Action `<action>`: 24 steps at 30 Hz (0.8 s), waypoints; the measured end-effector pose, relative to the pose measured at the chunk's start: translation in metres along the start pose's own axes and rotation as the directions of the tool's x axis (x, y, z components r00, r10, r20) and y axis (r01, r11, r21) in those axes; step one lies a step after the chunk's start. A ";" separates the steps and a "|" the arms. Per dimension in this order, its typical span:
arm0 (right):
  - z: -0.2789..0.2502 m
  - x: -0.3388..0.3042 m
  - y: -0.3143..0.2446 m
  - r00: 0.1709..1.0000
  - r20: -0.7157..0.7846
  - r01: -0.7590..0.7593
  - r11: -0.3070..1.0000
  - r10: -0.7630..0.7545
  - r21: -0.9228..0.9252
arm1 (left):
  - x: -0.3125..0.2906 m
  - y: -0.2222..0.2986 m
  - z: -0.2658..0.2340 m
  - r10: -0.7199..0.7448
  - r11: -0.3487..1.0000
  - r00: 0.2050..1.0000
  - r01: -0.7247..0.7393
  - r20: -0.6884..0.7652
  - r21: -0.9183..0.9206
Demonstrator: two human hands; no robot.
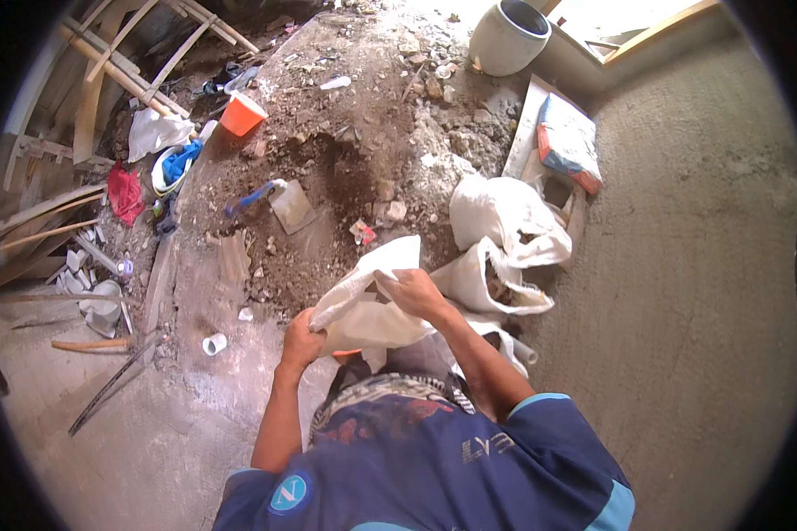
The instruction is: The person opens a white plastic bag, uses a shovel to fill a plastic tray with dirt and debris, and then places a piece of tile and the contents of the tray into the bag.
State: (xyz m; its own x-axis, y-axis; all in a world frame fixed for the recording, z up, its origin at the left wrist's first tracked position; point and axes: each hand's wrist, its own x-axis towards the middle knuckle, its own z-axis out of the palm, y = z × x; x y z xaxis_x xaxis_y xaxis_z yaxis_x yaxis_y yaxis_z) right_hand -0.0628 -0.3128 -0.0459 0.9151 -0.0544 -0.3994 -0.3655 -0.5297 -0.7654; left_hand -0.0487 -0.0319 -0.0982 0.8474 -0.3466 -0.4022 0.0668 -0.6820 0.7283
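Both of my hands grip the rim of a white woven sack (372, 324) in front of my body. My left hand (303, 340) is closed on the sack's left edge, and my right hand (413, 293) pinches its right edge. Between them the mouth gapes, with the far side folded up; the bottom of the sack is hidden. Beyond it, on the dirt pile (328, 168), lies a hoe-like tool with a broad flat blade (292, 207) and a blue handle (250, 199). Right of my right hand, an opened white sack (496, 279) slumps on the ground.
A full white sack (496, 208) stands at the right, near a red-and-blue bag (567, 142) by the wall. An orange bucket (243, 115) and a grey round pot (510, 40) lie farther off. Wooden planks (40, 217) and a white cup (213, 344) are on the left.
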 end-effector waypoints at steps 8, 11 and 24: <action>-0.099 0.115 -0.012 0.962 0.164 -0.225 0.974 0.217 0.034 | 0.126 0.052 0.013 -0.101 0.908 0.994 0.104 0.030 -0.406; -0.100 0.176 0.013 0.998 -0.018 -0.065 0.976 0.063 -0.210 | 0.163 0.066 0.003 0.057 0.954 0.994 -0.081 -0.090 -0.288; -0.126 0.310 -0.007 0.986 -0.156 -0.074 0.994 0.061 -0.080 | 0.221 0.068 -0.043 -0.033 0.997 0.897 0.001 -0.441 -0.071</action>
State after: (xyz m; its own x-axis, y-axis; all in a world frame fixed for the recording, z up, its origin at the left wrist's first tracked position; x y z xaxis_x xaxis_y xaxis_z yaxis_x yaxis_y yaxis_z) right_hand 0.2449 -0.4328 -0.1005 0.9063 -0.2180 -0.3620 -0.4179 -0.5899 -0.6910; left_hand 0.1655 -0.1277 -0.1137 0.9902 -0.0045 -0.1398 0.1051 -0.6352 0.7652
